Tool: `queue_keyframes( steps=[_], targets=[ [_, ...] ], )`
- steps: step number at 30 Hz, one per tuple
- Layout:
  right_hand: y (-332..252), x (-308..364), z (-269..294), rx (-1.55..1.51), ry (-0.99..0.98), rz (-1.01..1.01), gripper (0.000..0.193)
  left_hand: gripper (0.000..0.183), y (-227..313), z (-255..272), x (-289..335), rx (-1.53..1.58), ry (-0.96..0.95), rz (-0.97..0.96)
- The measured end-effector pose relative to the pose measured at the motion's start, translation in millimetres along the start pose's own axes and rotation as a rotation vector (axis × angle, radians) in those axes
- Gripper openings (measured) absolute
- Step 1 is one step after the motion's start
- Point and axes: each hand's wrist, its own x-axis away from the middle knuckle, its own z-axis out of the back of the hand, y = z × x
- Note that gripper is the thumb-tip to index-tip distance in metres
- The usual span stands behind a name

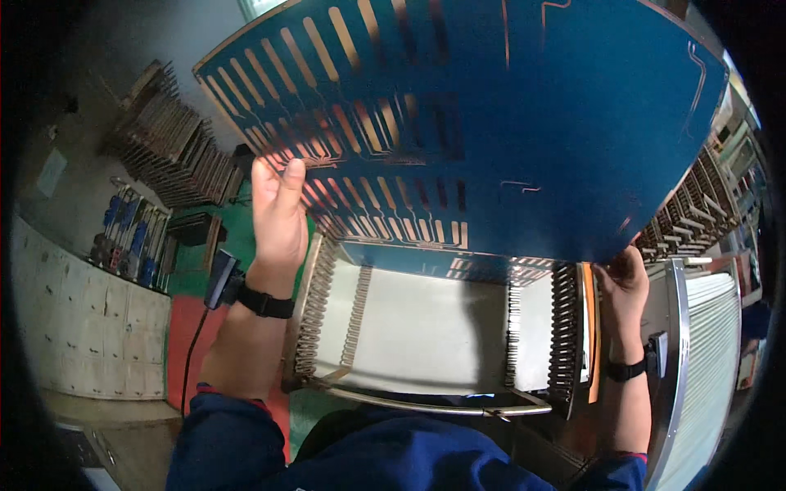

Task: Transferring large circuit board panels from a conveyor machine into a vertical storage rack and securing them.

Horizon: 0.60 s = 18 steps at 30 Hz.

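A large blue circuit board panel (557, 123) with copper-coloured strips stands tilted in front of me, above a slotted rack (323, 311). My left hand (280, 213) is closed on the panel's left edge, the thumb lying on the near face. At the lower right corner my right hand (624, 278) grips the panel's edge; its fingertips are partly hidden. Behind and below the held panel, another blue board (393, 255) shows at the rack's far end. Rows of coil-like slots line both sides of the rack, with a pale surface between them.
More slotted racks stand at the far left (172, 139) and far right (696, 204). White cabinets (90, 311) line the left side. A metal-framed ribbed panel (708, 352) is close to my right forearm. A metal bar (426, 404) runs along the rack's near side.
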Motion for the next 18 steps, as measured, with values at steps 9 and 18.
queue_keyframes(
  steps=[9,18],
  targets=[
    [1.6,4.8,-2.2,-0.02,-0.164,-0.133,0.039,0.035,0.3,14.2,14.3,-0.105,-0.042,-0.014],
    [10.5,-3.2,-24.1,0.007,-0.149,-0.065,0.032,0.027,7.2,22.4,22.3,-0.229,0.002,0.034]
  ],
)
